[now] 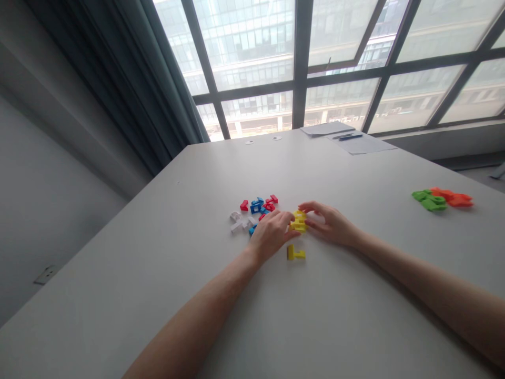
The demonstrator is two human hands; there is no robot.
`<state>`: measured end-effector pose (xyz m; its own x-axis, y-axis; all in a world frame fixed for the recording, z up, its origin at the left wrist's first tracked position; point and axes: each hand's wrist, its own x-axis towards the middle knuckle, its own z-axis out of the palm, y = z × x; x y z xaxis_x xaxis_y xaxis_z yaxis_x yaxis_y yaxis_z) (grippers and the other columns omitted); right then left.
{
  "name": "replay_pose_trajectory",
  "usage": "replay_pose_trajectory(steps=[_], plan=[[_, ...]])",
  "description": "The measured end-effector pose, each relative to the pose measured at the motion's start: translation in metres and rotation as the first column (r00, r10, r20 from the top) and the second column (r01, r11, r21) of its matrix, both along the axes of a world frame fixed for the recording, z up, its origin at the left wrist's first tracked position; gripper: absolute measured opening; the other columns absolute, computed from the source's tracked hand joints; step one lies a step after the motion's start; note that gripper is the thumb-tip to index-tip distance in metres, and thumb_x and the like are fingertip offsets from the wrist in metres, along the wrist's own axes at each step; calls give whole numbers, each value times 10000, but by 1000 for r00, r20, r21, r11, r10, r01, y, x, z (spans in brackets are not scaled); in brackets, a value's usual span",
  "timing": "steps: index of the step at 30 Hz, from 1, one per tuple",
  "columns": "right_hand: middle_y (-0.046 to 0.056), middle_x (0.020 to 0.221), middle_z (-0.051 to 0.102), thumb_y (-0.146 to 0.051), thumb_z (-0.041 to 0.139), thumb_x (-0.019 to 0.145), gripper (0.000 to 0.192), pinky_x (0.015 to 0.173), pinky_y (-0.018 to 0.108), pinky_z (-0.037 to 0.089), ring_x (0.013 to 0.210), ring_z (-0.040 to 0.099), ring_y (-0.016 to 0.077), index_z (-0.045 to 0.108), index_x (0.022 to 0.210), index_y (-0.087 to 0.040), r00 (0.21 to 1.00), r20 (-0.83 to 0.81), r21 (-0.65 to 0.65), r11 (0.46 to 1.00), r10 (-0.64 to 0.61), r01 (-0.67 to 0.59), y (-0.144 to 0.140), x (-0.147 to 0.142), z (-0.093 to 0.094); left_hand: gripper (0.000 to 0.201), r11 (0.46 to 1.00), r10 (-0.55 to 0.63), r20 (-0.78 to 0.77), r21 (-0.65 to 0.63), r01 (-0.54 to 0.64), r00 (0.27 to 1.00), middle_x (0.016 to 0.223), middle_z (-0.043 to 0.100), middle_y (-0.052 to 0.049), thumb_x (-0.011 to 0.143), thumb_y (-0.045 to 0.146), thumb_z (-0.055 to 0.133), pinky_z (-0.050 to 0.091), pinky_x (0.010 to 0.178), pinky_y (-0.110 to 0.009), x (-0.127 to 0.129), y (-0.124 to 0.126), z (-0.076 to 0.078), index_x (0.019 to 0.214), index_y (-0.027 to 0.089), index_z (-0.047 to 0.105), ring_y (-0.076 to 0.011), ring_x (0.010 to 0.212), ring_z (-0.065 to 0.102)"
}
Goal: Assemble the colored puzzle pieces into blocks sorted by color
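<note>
A small cluster of yellow plastic pieces (299, 221) lies on the white table between my two hands. From the left, my left hand (272, 231) curls its fingers and thumb onto the cluster and partly covers it. My right hand (329, 223) bends its fingers around the right side of the same pieces. One separate yellow piece (295, 253) rests on the table just in front of my left thumb. Behind and beside my left hand are several blue pieces (256, 208), red pieces (271, 199) and white pieces (237, 225), some of them hidden by the hand.
Green pieces (429, 200) and orange pieces (453, 198) lie in a pile toward the table's right side. Papers (366, 144) with pens (350, 137) are at the far edge of the table (221, 168), near the window. A dark curtain (158, 95) hangs at the left.
</note>
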<state>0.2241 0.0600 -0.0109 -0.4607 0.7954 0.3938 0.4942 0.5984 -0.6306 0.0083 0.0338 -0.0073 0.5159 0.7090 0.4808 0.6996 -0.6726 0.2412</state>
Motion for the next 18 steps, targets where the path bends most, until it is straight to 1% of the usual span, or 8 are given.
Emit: replay_pose_trajectory(steps=[5, 8, 10, 13, 15, 18], plan=[[57, 1096, 691, -295, 550, 849, 303, 889, 395, 523, 975, 659, 215, 588, 1146, -252, 1000, -1, 6, 1000, -7, 7, -1, -1, 1, 294, 999, 4, 38, -34, -3, 999, 901, 664, -25, 781, 359, 741, 524, 780, -337, -1, 2, -2, 946, 202, 555, -203, 861, 636], [64, 1106, 691, -301, 551, 845, 305, 883, 401, 525, 972, 660, 222, 595, 1143, -249, 1000, -8, 12, 1000, -11, 12, -2, -1, 2, 299, 999, 4, 51, -33, -3, 999, 899, 663, -24, 798, 409, 714, 523, 773, -333, -2, 2, -2, 960, 209, 562, -205, 863, 634], [71, 1124, 684, -303, 548, 848, 309, 894, 403, 521, 993, 653, 224, 593, 1148, -244, 1000, -10, 10, 1000, -8, 8, -2, -1, 2, 336, 1000, 14, 38, -9, -14, 999, 924, 665, -41, 807, 464, 686, 517, 812, -367, -2, 1, -1, 986, 205, 569, -226, 904, 631], [76, 1147, 673, -309, 560, 844, 327, 914, 401, 511, 1037, 638, 226, 585, 1162, -237, 1000, 3, 7, 1000, 17, -17, -1, 0, 3, 453, 999, 31, 15, 36, -31, 999, 1018, 667, -85, 796, 499, 686, 485, 902, -429, -1, 0, 0, 1097, 182, 563, -266, 1012, 613], [76, 1153, 672, -311, 578, 832, 339, 927, 403, 504, 1055, 633, 232, 585, 1163, -236, 999, 14, 20, 999, 37, -38, -1, 1, 3, 523, 998, 39, 14, 39, -39, 999, 1061, 666, -99, 781, 486, 711, 471, 930, -435, 0, 0, 0, 1168, 175, 548, -273, 1046, 608], [69, 1157, 678, -309, 586, 824, 343, 936, 401, 499, 1063, 636, 239, 589, 1161, -244, 999, 14, 43, 998, 50, -51, 0, 1, 2, 528, 998, 51, 19, 24, -52, 998, 1088, 671, -97, 777, 448, 729, 462, 946, -428, 1, 1, 0, 1198, 188, 545, -267, 1053, 615]])
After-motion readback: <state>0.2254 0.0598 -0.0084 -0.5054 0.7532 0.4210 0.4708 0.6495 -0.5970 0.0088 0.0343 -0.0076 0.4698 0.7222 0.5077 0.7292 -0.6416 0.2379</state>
